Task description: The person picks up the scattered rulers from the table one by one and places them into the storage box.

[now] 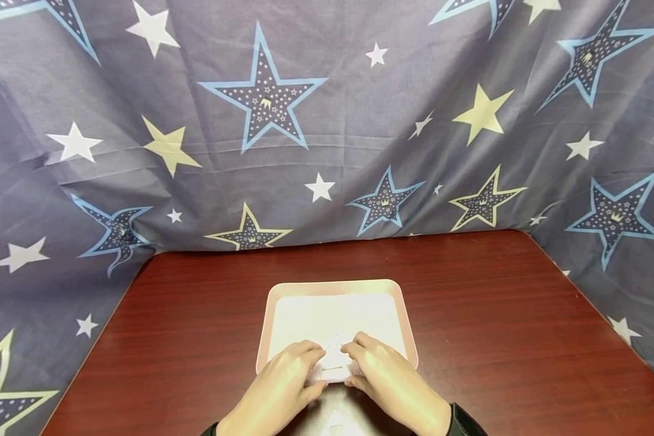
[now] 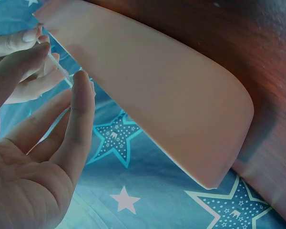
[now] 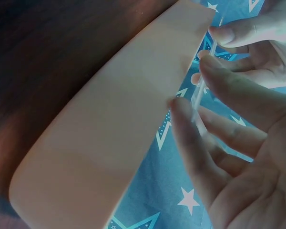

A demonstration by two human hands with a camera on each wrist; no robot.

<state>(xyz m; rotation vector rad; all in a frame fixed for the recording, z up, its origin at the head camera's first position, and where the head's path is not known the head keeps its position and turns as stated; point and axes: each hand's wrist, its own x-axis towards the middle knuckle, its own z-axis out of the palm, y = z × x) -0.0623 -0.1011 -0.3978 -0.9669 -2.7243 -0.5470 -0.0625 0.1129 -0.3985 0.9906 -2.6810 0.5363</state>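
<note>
A thin, clear, flat piece (image 1: 335, 362), apparently plastic, is held between both hands above the near edge of a tray (image 1: 333, 287) with a pink rim and white inside. My left hand (image 1: 284, 380) pinches its left side between thumb and fingers. On the right side, my right hand (image 1: 390, 376) pinches it the same way. Seen edge-on in the right wrist view, the piece (image 3: 197, 99) looks like a narrow pale strip. Its exact kind I cannot tell. The tray's pink outer wall (image 2: 157, 86) faces the left wrist camera, just beyond the fingertips.
The tray stands on a reddish-brown wooden table (image 1: 501, 339). Behind and at both sides hangs a grey cloth (image 1: 343, 121) printed with stars. Dark sleeve cuffs (image 1: 463, 422) show at the wrists. Light reflects off the table's near edge between the forearms.
</note>
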